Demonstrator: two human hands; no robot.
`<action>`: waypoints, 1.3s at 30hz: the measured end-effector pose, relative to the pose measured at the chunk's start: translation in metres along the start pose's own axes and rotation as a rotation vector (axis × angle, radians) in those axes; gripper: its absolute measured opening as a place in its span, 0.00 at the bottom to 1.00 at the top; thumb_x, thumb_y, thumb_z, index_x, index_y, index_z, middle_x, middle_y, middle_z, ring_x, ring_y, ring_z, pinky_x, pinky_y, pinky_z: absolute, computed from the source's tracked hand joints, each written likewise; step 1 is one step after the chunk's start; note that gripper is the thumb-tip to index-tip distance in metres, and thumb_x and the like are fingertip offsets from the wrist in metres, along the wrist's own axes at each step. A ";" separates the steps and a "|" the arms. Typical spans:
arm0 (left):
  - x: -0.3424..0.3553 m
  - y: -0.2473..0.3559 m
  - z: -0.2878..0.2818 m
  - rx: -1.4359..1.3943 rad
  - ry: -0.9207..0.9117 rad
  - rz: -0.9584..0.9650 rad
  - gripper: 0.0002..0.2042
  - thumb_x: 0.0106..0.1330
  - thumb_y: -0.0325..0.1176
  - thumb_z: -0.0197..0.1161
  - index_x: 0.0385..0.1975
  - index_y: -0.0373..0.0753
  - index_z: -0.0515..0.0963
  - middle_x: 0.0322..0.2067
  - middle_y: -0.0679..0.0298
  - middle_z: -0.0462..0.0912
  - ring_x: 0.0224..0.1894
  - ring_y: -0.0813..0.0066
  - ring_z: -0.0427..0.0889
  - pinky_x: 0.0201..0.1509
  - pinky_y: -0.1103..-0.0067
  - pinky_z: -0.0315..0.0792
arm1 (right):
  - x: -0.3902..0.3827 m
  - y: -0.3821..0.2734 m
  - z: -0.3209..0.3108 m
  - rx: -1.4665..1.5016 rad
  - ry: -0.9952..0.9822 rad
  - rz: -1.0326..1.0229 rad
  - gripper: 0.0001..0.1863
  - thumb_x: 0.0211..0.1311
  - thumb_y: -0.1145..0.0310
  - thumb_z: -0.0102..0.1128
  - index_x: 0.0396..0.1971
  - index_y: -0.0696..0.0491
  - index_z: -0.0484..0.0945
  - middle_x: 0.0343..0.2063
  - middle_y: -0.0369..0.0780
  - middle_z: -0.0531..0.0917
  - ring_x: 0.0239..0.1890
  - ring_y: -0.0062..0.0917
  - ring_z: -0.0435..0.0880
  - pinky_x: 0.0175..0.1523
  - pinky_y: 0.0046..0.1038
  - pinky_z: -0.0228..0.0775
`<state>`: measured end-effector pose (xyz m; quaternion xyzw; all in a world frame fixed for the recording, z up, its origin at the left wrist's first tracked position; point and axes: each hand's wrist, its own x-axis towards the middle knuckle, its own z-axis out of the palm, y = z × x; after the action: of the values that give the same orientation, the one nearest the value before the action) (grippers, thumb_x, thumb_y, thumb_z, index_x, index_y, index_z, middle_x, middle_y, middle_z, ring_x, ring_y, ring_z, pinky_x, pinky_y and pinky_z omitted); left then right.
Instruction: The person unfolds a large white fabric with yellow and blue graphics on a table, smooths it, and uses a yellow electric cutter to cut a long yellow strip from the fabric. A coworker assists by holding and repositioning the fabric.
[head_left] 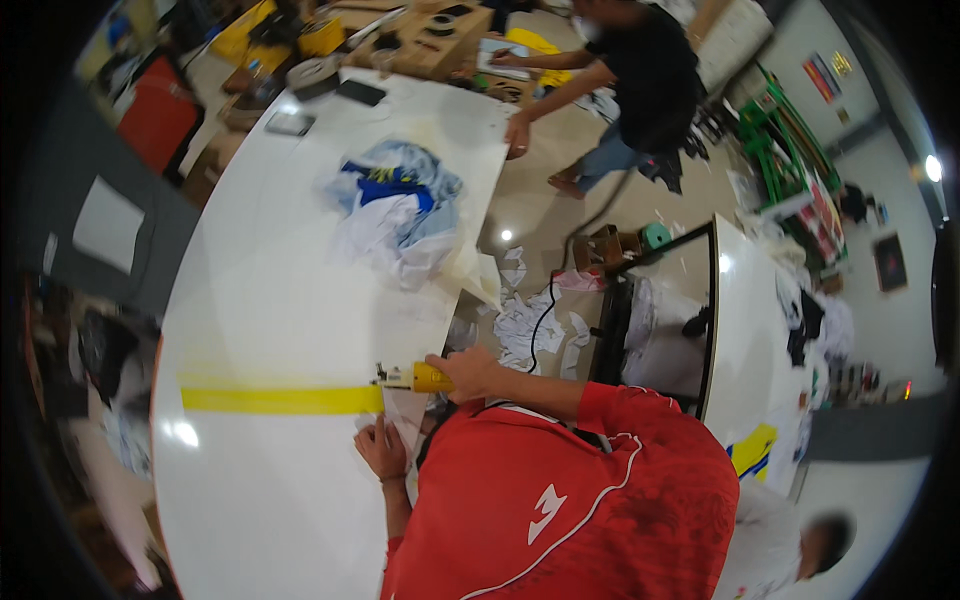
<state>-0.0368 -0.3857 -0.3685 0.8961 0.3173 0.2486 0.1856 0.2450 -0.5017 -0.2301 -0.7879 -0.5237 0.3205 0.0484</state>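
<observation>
A long yellow fabric strip (pixel 275 400) lies flat across the white table, several layers perhaps, which I cannot tell. My right hand (pixel 472 373) grips the yellow body of a hand-held electric fabric cutter (pixel 425 378), whose metal head points left and sits at the strip's right end. Just below that end, my left hand (pixel 382 449) rests on the table with its index finger stretched toward the strip's edge. Nothing shows in the left hand. Where the cutter's blade meets the cloth is too small to make out.
A heap of blue and white cloth (pixel 400 205) lies farther up the white table (pixel 260 280), near two phones (pixel 360 93). A dark cord (pixel 545 325) hangs beside white scraps (pixel 530 325) on the floor. A person in black (pixel 650 75) stands at the table's far corner.
</observation>
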 end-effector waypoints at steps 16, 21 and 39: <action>-0.020 -0.041 0.023 -0.190 0.006 0.078 0.20 0.63 0.29 0.71 0.56 0.41 0.85 0.36 0.59 0.72 0.40 0.59 0.71 0.47 0.64 0.68 | -0.018 -0.006 0.028 0.122 0.093 0.062 0.44 0.44 0.63 0.72 0.68 0.44 0.71 0.32 0.48 0.88 0.34 0.45 0.91 0.37 0.44 0.82; -0.014 -0.030 0.021 -0.204 0.015 0.052 0.18 0.62 0.26 0.71 0.54 0.39 0.86 0.34 0.59 0.74 0.39 0.59 0.72 0.45 0.65 0.69 | -0.015 0.003 0.036 0.143 0.084 0.071 0.47 0.45 0.61 0.73 0.71 0.42 0.66 0.33 0.49 0.86 0.35 0.47 0.89 0.40 0.46 0.82; -0.004 -0.006 -0.014 -0.112 0.043 -0.066 0.15 0.64 0.30 0.69 0.52 0.40 0.84 0.31 0.61 0.75 0.37 0.59 0.75 0.44 0.63 0.70 | 0.007 -0.013 0.024 -0.016 -0.012 0.111 0.43 0.49 0.58 0.69 0.70 0.44 0.65 0.39 0.53 0.88 0.43 0.54 0.88 0.50 0.51 0.80</action>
<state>-0.0504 -0.3817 -0.3618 0.8678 0.3363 0.2789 0.2367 0.2229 -0.4958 -0.2472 -0.8140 -0.4821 0.3233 0.0212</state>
